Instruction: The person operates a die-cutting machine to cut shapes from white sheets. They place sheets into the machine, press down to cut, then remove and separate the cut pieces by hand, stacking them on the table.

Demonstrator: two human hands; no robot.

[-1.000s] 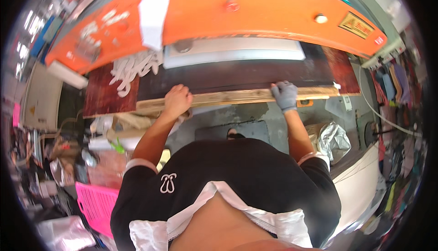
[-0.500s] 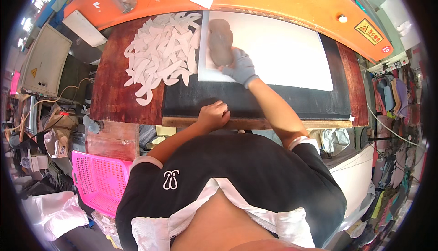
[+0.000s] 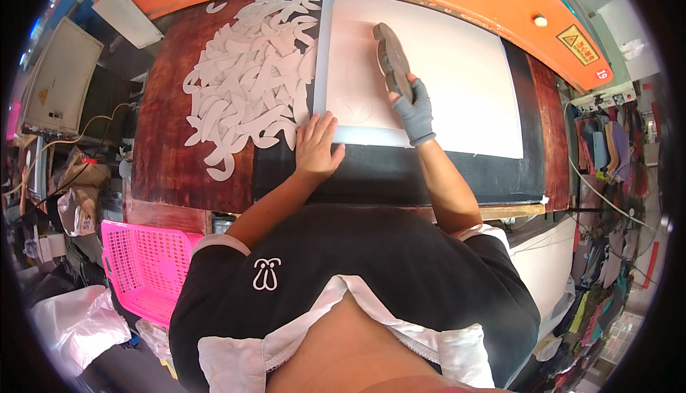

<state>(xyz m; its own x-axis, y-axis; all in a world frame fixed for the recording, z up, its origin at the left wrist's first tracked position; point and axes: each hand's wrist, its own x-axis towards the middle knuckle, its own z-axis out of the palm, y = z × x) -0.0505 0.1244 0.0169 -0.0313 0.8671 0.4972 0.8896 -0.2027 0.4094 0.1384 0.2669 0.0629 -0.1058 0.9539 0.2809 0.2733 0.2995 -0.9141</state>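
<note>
Right hand [image 3: 413,111], gloved, grips a dark cutting die [image 3: 391,61] standing on the white sheet [image 3: 457,71] at upper centre of the frame. Left hand [image 3: 316,146], bare, lies flat with fingers spread on the sheet's lower left corner, pinning it to the black cutting pad [image 3: 429,175]. A big pile of white cut-out pieces [image 3: 246,82] sits on the brown board at upper left, so many pieces look done. The sheet looks almost uncut, only faint outlines near the die; most of it seems left. Pink basket [image 3: 146,264] at lower left, contents not visible.
</note>
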